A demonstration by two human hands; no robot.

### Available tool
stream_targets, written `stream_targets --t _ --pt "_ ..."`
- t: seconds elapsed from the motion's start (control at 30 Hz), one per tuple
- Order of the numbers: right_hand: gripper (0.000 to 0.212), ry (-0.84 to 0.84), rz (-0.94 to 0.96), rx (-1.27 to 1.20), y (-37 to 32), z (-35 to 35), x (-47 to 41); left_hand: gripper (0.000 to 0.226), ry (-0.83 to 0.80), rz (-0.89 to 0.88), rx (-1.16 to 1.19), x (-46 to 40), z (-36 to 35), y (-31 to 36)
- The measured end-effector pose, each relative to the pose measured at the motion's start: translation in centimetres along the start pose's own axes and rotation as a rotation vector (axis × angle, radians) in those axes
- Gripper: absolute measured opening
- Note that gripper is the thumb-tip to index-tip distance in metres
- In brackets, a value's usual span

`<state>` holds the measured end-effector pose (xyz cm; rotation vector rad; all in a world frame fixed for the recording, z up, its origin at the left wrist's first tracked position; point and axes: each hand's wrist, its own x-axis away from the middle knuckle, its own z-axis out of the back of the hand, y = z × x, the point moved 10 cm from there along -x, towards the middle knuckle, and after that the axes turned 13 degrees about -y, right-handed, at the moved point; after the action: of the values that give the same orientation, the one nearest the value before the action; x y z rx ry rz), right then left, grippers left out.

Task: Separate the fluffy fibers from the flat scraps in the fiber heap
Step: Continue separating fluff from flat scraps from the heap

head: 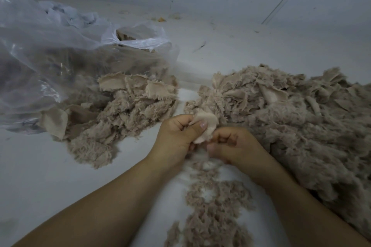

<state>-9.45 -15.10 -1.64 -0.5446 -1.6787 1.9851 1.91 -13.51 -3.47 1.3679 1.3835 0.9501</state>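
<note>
Three tan masses lie on the pale floor (40,176). Biggest is the fiber heap (297,122), spread across the right side from the middle of the view to the right edge, a mix of fluffy plush pieces and flat pale scraps with frayed edges. Next comes a large clear plastic bag (40,62) at the upper left, crumpled and partly filled with more of the same tan material seen through its film. Spilling from the bag's mouth is a second, smaller pile (120,110), with flat pale pieces on its top and at its left edge, well apart from the main heap with bare floor between. Loose fluffy fibers (212,206) form a narrow trail running from below the hands down to the bottom edge, between the two forearms. Both hands meet just in front of the heap's near left edge. The left hand (176,136) pinches a flat scrap (206,126) with thumb curled over its face. The right hand (234,144), fingers curled inward, grips the same scrap's lower edge. Smallest are a few yellowish bits of debris (161,19) by the far wall.
</note>
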Motion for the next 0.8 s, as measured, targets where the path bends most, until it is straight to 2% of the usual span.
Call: stream_targets --t 0.1,0.2,0.27,0.37,0.53,0.7,0.8 --pt "0.027 0.152 0.022 -0.103 -0.1 1.5 0.3 0.023 -0.141 0.046 -0.018 -0.1 -0.5 0.1" --pt "0.021 0.199 0.071 -0.116 -0.5 1.5 0.5 0.033 -0.291 0.136 -0.146 -0.1 -1.7 -0.3" --pt "0.021 0.239 0.071 -0.138 -0.2 1.6 0.6 0.024 -0.348 0.17 -0.179 -0.1 -2.4 -0.6" --pt "0.023 0.269 0.05 -0.217 0.3 2.1 0.8 0.021 -0.366 0.205 -0.145 -0.1 -2.7 -0.6" --pt "0.033 0.351 0.057 -0.108 0.2 2.8 0.9 0.012 -0.278 0.197 -0.024 -0.1 -1.4 -0.3" --pt "0.037 0.385 0.058 -0.083 0.4 3.1 1.0 0.022 -0.279 0.216 -0.027 0.0 -1.5 -0.3" --pt "0.037 0.38 0.056 -0.076 0.7 3.1 0.9 0.007 -0.328 0.218 -0.062 0.2 -1.5 -0.3"
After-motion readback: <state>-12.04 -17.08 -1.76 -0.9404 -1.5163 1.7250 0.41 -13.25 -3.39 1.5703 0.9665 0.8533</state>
